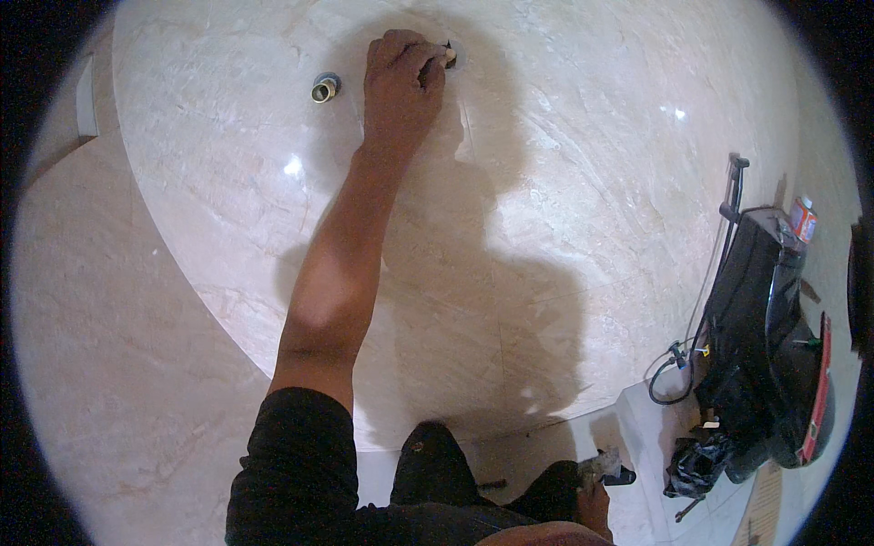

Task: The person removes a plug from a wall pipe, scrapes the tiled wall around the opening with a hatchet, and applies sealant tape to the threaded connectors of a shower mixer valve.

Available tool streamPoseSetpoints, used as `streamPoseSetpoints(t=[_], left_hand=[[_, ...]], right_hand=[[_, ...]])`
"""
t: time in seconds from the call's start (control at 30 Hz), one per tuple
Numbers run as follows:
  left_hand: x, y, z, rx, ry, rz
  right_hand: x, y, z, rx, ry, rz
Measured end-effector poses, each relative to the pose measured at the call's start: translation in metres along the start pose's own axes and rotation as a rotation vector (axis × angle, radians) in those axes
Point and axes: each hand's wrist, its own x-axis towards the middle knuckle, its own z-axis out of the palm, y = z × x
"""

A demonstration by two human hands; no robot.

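Observation:
My left hand (pixel 405 73) reaches up to the marbled tile wall (pixel 583 173), back of the hand toward me. Its fingers are curled and pinched at a dark, ragged hole (pixel 452 56) in the tile. A pale bit shows by the fingertips; whether it is a small piece or a fingertip, I cannot make out. Left of the hand, a brass pipe fitting (pixel 323 88) sticks out of the wall. Beside my right knee (pixel 553 487) shows a patch of skin (pixel 596 511) under a greyish, crumpled-looking thing (pixel 601 464). Whether it is my right hand or a foot is unclear.
At the right stands a black bag or covered bundle (pixel 751 273) with a black hose (pixel 674 399) beside it. A small bottle (pixel 802 218) with an orange label sits by its top. A red-edged object (pixel 819 391) leans there, above black plastic (pixel 696 464). My left knee (pixel 432 455) is near the wall.

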Motion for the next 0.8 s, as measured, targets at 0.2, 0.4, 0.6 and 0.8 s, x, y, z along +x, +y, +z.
streamPoseSetpoints(t=[0.2, 0.4, 0.6, 0.8], left_hand=[[-0.001, 0.0, 0.001, 0.011, 0.027, -0.029], [0.001, -0.008, 0.005, -0.04, 0.012, -0.034], [-0.003, -0.013, -0.004, -0.041, -0.046, -0.09], [0.001, -0.007, -0.003, 0.041, -0.058, -0.116]], right_hand=[[0.039, -0.093, -0.012, -0.209, 0.054, -0.258], [0.073, -0.241, -0.056, 0.361, -0.055, -0.167], [0.124, -0.389, -0.09, 0.171, 0.261, -0.823], [0.142, -0.543, -0.142, 0.207, 0.484, -1.188]])
